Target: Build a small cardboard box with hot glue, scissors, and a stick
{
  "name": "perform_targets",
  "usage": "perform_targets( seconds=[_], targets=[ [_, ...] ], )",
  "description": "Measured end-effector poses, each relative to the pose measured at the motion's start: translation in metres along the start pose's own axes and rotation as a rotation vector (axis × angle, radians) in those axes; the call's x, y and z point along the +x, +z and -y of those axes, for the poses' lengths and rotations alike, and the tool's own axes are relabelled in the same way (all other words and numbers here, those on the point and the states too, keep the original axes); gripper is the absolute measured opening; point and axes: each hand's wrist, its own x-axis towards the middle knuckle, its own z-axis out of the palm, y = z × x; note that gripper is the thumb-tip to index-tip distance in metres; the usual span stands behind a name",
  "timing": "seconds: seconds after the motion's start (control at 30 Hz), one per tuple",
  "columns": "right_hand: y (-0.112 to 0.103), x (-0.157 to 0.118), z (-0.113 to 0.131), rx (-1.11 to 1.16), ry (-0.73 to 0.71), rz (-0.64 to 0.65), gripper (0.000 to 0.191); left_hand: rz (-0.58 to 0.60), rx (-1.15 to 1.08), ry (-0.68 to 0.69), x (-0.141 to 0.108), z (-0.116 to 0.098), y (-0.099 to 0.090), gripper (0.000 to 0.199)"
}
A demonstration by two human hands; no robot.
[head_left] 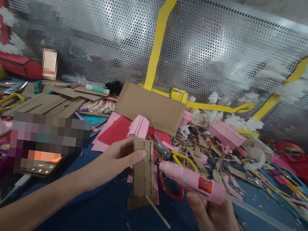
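Observation:
My left hand (pixel 126 153) is closed around a small brown cardboard box (pixel 143 171), held tilted above the blue tabletop. A thin stick (pixel 159 214) juts from the box's lower end. Pink paper shows along its right side. In my right hand (pixel 210 221) is a pink glue gun (pixel 188 177) with a red label, its tip at the box's right edge. A long translucent glue stick (pixel 273 217) trails from its back end. Behind the glue gun lie scissors (pixel 162 147) with yellow and red handles. A pink paper-covered piece (pixel 139 126) stands just beyond my left hand.
A large cardboard sheet (pixel 151 107) leans at the back, before a perforated metal panel (pixel 112 23). Paper and cardboard scraps (pixel 198 142) litter the right side. On the left lie cardboard strips (pixel 44 105), a phone (pixel 42 163) with a cable, and more scissors (pixel 6 103).

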Motion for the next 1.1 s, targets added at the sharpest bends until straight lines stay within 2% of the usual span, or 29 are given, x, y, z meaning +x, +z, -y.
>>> perform_targets(
  seconds=[0.27, 0.67, 0.9, 1.1],
  targets=[
    [-0.003, 0.006, 0.006, 0.025, -0.006, 0.063, 0.035, -0.002, 0.019, 0.011, 0.000, -0.001, 0.000, 0.038],
    [-0.002, 0.008, 0.006, -0.082, -0.056, -0.061, 0.036, -0.065, -0.072, 0.031, 0.001, -0.001, 0.000, 0.039],
    [-0.003, 0.010, 0.008, -0.065, -0.040, 0.011, 0.041, -0.053, -0.079, 0.066, 0.001, 0.000, 0.000, 0.040],
    [-0.005, 0.010, 0.008, -0.093, -0.037, -0.023, 0.044, -0.035, -0.118, 0.104, 0.002, 0.001, 0.001, 0.043]
  ],
)
